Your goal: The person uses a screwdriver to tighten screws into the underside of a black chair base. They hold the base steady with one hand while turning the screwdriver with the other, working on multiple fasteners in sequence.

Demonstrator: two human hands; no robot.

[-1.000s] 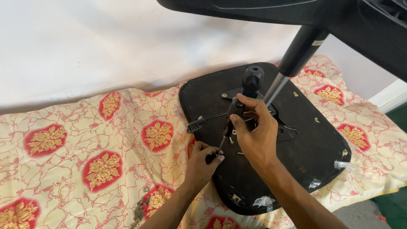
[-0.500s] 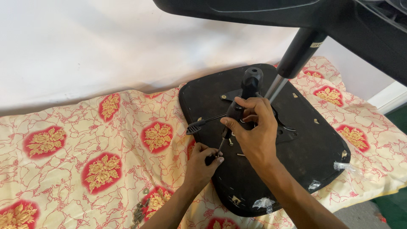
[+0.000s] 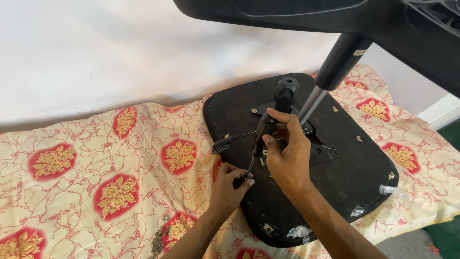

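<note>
On the left a wide stretch of the floral cloth (image 3: 96, 177) lies bare, cream with red and gold medallions, running back to the white wall (image 3: 96, 52); plenty of free room there. One dark chair seat (image 3: 335, 192) lies upside down on the cloth, its near edge overhanging towards the person and its left edge meeting the two hands. The left hand (image 3: 227, 189) sits at that left edge, fingers pinched together around the tip of a thin tool (image 3: 256, 144), seemingly a screwdriver. Just to the right, the right hand (image 3: 287, 153) is closed around the tool's upper part, over the seat's metal plate (image 3: 316, 139). One black lever (image 3: 230, 141) pokes leftwards from the plate. A few small screws dot the seat. Overhead, one gas cylinder (image 3: 330, 72) slants up to the chair base (image 3: 297, 14), crowding the right side.
</note>
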